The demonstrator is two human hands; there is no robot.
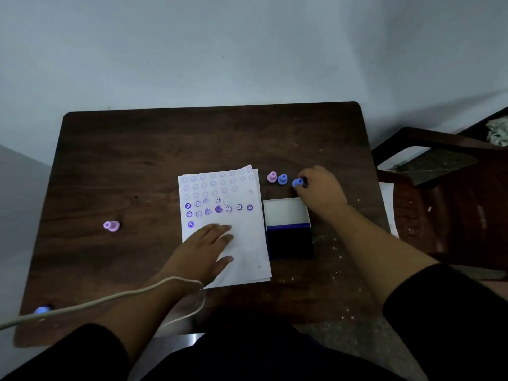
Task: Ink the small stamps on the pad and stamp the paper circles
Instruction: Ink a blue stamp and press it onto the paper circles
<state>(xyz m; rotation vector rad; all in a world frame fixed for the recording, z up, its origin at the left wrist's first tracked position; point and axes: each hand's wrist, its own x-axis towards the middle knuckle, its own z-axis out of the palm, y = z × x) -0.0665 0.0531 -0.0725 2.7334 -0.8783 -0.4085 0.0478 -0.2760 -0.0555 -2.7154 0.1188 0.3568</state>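
A white paper sheet [247,243] with rows of printed circles lies mid-table; several circles in its middle rows carry purple stamp marks. My left hand [209,243] rests flat on the sheet's lower half, fingers spread. To the right sits the ink pad [290,240], lid [286,210] flipped up behind it. Beyond the pad my right hand [319,191] closes its fingers on a blue stamp [297,183] tipped on its side. A pink stamp [272,177] and another blue stamp [282,179] stand just left of it.
A pink stamp [111,225] lies on its side at the table's left. Another blue stamp [42,309] sits at the near left corner beside a grey cable [110,299] crossing my left forearm. A dark wooden chair [445,188] stands right of the table [137,160].
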